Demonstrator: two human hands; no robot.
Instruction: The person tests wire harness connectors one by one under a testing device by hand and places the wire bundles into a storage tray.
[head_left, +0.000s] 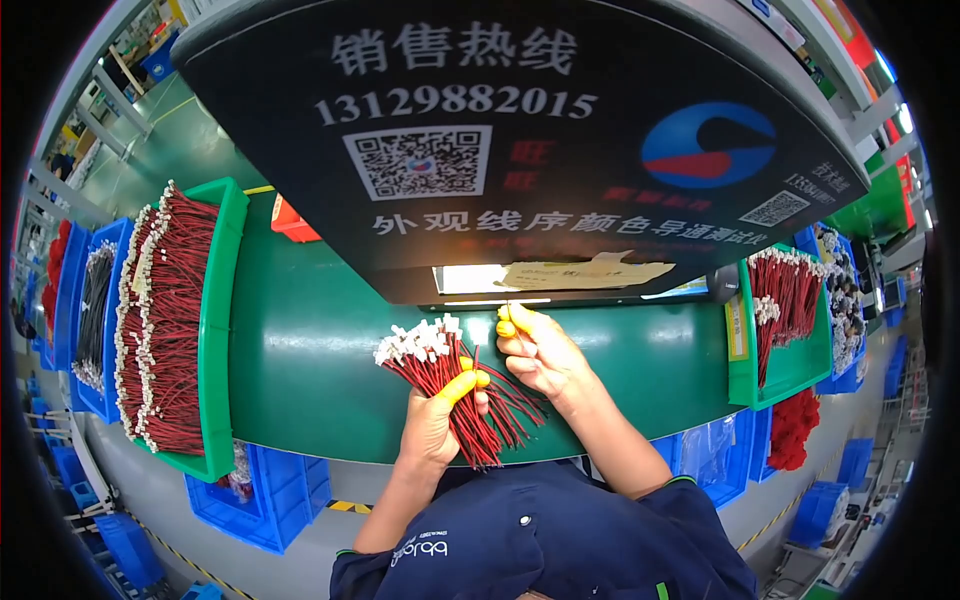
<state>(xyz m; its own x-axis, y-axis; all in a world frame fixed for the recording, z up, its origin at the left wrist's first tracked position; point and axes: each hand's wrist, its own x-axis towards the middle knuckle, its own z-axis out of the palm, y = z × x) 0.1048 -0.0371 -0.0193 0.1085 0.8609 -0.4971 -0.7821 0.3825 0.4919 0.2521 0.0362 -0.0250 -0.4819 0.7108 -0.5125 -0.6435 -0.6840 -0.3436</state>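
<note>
My left hand [440, 410], with yellow finger covers, is closed around a bundle of wire harnesses [450, 385]. Their red and dark wires fan out downward, and the white connectors [425, 340] gather at the top left. To the right, my right hand [540, 355] pinches its yellow-covered fingertips together at the lower front edge of a black testing machine [560, 170]. What sits between those fingertips is too small to make out. A lit opening [470, 279] in the machine lies just above them, partly behind a torn yellowish paper label [590, 274].
A green bin [222, 330] packed with red wire harnesses stands at the left. Another green bin [785, 385] with harnesses is at the right. Blue bins [265, 500] lie beyond the green table's edge [330, 425]. An orange-red box [292, 220] sits behind, left of the machine.
</note>
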